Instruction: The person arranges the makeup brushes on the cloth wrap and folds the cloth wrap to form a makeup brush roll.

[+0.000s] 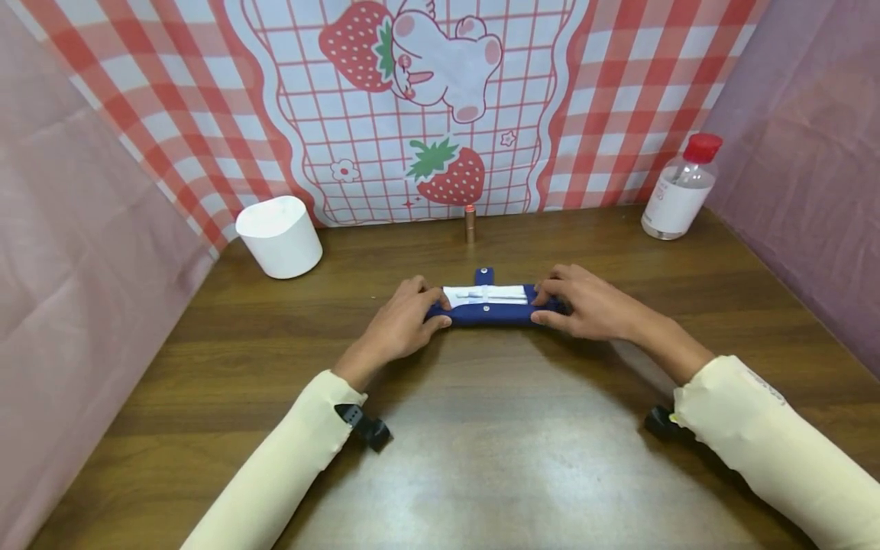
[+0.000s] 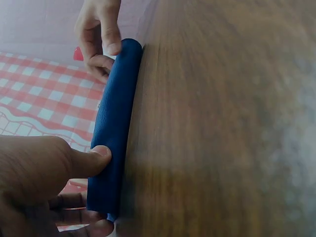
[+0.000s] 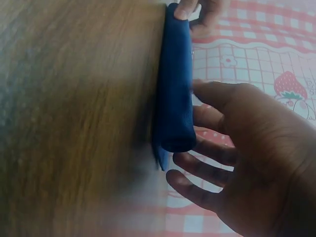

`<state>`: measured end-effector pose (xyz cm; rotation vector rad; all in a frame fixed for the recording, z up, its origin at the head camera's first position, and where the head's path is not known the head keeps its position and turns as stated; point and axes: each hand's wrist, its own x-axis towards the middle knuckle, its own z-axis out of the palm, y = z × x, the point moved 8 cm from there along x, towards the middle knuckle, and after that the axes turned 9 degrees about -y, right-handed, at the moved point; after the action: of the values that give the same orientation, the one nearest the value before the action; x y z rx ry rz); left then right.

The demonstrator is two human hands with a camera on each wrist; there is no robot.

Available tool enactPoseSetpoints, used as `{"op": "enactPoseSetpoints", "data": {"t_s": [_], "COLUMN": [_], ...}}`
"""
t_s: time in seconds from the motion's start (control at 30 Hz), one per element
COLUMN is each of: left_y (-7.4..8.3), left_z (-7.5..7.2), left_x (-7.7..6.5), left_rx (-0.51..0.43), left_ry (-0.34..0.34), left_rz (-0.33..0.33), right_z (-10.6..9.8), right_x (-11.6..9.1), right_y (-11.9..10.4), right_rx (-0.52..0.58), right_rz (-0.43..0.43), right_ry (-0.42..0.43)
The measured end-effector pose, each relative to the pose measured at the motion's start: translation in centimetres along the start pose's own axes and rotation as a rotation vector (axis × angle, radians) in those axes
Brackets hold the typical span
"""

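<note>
A partly rolled navy-blue fabric case [image 1: 505, 314] lies crosswise on the wooden table. Its white lining [image 1: 509, 290] shows along the top, with slim stick-like items [image 1: 474, 296] tucked in, too small to identify. A short tab [image 1: 484, 274] with a metal snap points away from me. My left hand [image 1: 402, 321] pinches the left end, its thumb [image 2: 101, 154] pressed on the near side and fingers beyond. At the other end my right hand [image 1: 584, 304] grips with thumb and forefinger, while its remaining fingers spread behind the roll [image 3: 175, 89] in the right wrist view.
A copper-coloured tube with a red tip [image 1: 470, 225] stands upright behind the case. At the back left is a white cup-like container [image 1: 282, 241]; at the back right stands a red-capped bottle [image 1: 679, 195]. A strawberry-printed checked cloth [image 1: 619, 99] rises behind the table.
</note>
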<state>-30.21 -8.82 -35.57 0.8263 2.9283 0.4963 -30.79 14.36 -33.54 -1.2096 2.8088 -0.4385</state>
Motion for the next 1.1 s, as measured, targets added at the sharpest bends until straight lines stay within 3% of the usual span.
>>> {"op": "enactPoseSetpoints", "data": {"t_s": [0.3, 0.6, 0.8, 0.97, 1.1], "left_y": [0.5, -0.2, -0.9, -0.7, -0.6], "left_z": [-0.3, -0.1, 0.0, -0.1, 0.0], "left_x": [0.7, 1.6, 2.0, 2.1, 2.0], "left_rx": [0.061, -0.118, -0.188, -0.233, -0.235], "left_ry": [-0.005, -0.095, -0.138, -0.093, -0.057], "left_rz": [0.033, 0.059, 0.071, 0.140, 0.182], "right_z": [0.1, 0.3, 0.4, 0.6, 0.6], "right_x": [1.2, 2.3, 2.7, 2.8, 3.0], "right_y": [-0.4, 0.2, 0.3, 0.3, -0.4], "right_rx": [0.037, 0.070, 0.094, 0.155, 0.143], "right_rz": [-0.037, -0.034, -0.036, 0.013, 0.012], "right_ry": [-0.065, -0.140, -0.174, -0.203, -0.223]}}
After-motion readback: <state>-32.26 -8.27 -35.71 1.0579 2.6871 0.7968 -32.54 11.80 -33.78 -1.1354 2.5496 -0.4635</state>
